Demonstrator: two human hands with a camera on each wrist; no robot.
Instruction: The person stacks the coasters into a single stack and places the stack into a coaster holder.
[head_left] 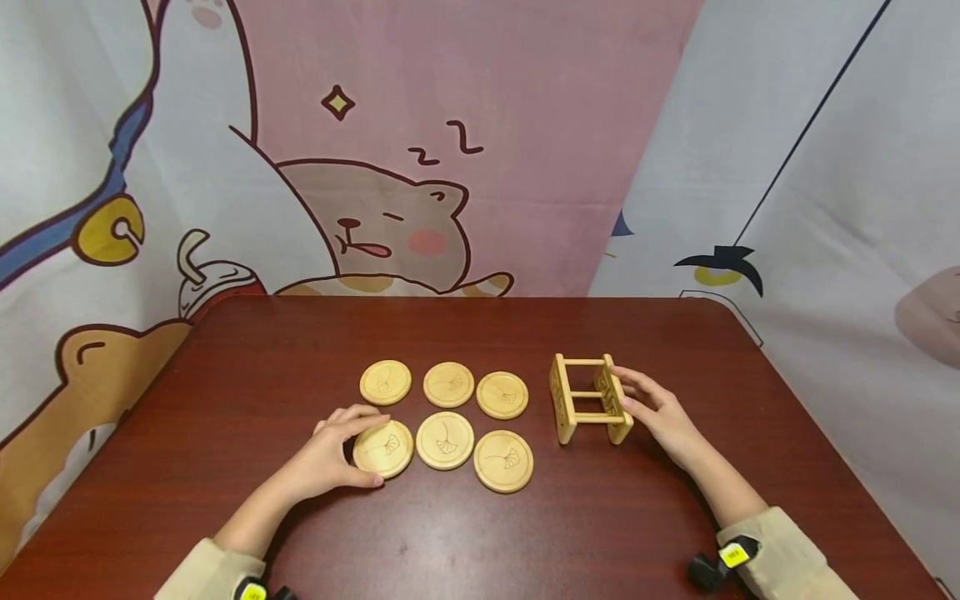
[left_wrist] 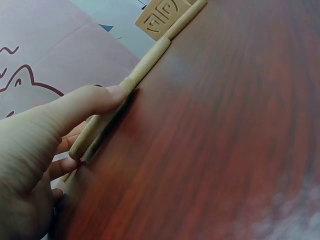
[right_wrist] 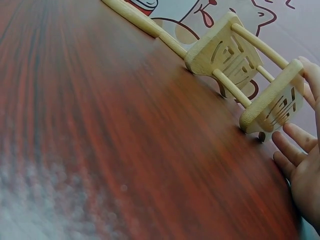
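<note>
My left hand [head_left: 337,454] grips a round wooden coaster [head_left: 384,450] by its edge, thumb on the near side and fingers on the far side. This coaster, engraved with a ginkgo leaf, is the front-left one of two rows. In the left wrist view the thumb [left_wrist: 102,97] presses the rim, with other fingers partly hidden behind. My right hand [head_left: 663,421] touches the right panel of a wooden coaster rack [head_left: 588,396], its fingers fairly straight. Two carved side panels joined by rods form the rack, seen closer in the right wrist view [right_wrist: 232,55], standing on the table.
Beside the held coaster lie a middle front coaster [head_left: 445,441] and a right front coaster [head_left: 503,461]. Behind them are the back-row coasters [head_left: 448,384]. All rest on a dark red-brown table [head_left: 450,542]. A cartoon-printed curtain [head_left: 525,125] hangs behind the table.
</note>
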